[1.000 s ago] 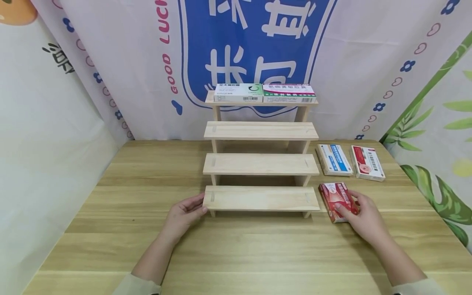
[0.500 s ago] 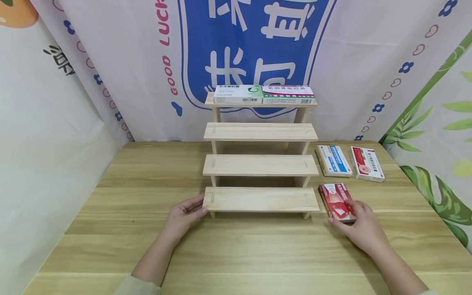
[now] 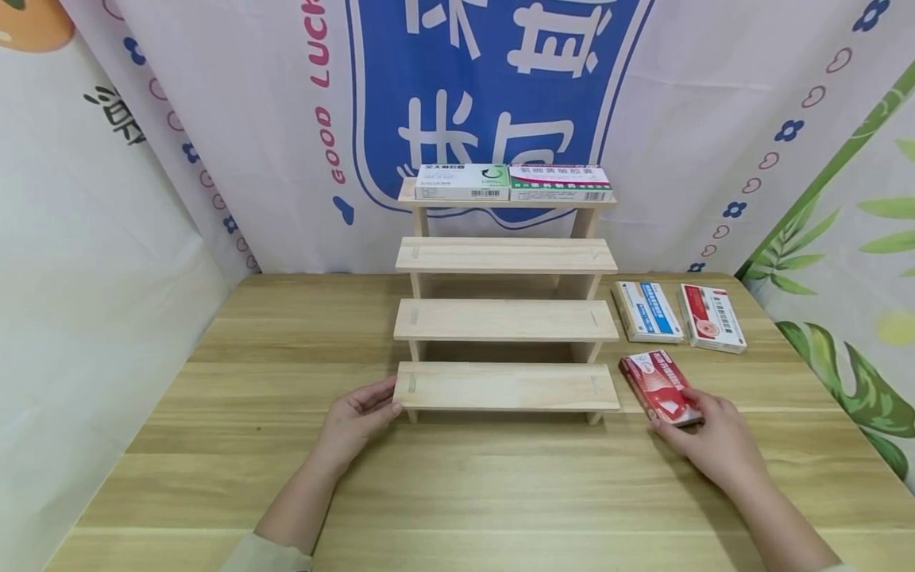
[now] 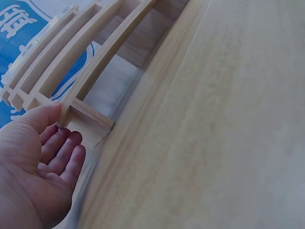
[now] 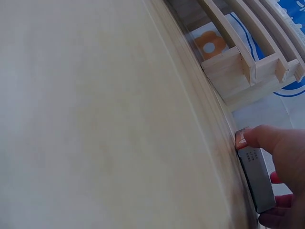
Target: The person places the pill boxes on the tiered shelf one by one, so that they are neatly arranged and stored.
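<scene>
A stepped wooden display shelf (image 3: 506, 319) stands on the table. My left hand (image 3: 357, 421) grips the left end of its lowest step (image 3: 506, 386); in the left wrist view the thumb (image 4: 45, 114) lies against the board's corner. To the right of the shelf lies a red medicine box (image 3: 658, 385). My right hand (image 3: 722, 445) holds this box by its near end, thumb at the near left corner and fingers along the right side. The right wrist view shows the box's grey end face (image 5: 257, 176) between thumb and fingers, low at the tabletop.
On the top step sit a white-and-green medicine box (image 3: 461, 183) and a pink-and-white one (image 3: 560, 183). Behind the red box lie a blue-and-white box (image 3: 648, 311) and a red-and-white box (image 3: 712, 318). A printed cloth (image 3: 286, 119) hangs behind the wooden table (image 3: 457, 492).
My right thumb has gone from the red box's top face to its near left corner. The box has shifted slightly away and to the right. My left hand has stayed at the shelf.
</scene>
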### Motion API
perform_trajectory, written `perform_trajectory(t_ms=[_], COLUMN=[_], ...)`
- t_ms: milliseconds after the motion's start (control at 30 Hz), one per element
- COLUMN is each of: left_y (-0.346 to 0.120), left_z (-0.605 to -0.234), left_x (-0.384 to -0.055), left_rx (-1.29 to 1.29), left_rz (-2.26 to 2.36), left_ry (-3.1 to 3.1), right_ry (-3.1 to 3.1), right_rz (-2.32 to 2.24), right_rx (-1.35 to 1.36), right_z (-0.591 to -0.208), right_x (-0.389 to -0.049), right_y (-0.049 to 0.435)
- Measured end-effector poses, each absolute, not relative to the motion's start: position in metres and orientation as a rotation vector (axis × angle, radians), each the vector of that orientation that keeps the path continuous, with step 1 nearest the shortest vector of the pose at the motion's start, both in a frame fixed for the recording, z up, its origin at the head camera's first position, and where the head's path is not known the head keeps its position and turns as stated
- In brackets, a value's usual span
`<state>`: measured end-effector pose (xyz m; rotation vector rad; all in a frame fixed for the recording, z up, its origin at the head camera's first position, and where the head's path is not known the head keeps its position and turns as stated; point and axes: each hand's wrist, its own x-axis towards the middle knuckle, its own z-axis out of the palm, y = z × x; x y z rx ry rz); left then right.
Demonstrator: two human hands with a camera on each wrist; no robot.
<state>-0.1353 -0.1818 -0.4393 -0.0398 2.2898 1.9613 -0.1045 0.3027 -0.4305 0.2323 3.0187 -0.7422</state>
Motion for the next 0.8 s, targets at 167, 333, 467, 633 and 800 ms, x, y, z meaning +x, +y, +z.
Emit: perform_trajectory(t_ms=[167, 333, 467, 633, 800], left_y=[-0.182, -0.182, -0.182, -0.182, -0.182], left_z=[-0.44, -0.44, -0.44, -0.439, -0.438], left_x=[-0.135, -0.136, -0.136, -0.135, -0.135], left_rx=[-0.066, -0.045, -0.045, -0.057, -0.037], left_rz=[1.953, 1.953, 1.954, 1.957, 1.965], left_ry=[2.289, 2.291, 2.285, 2.275, 2.271], right_ry=[3.013, 3.047, 3.088, 3.14, 3.158], right_rz=[-0.784, -0.814, -0.845, -0.879, -0.896], right_rx=[0.261, 0.252, 0.209, 0.121, 0.06], right_z=[-0.429, -0.421, -0.41, -0.387, -0.359], right_x=[-0.105, -0.108, -0.112, -0.118, -0.127], right_y=[0.304, 0.305, 0.306, 0.309, 0.311])
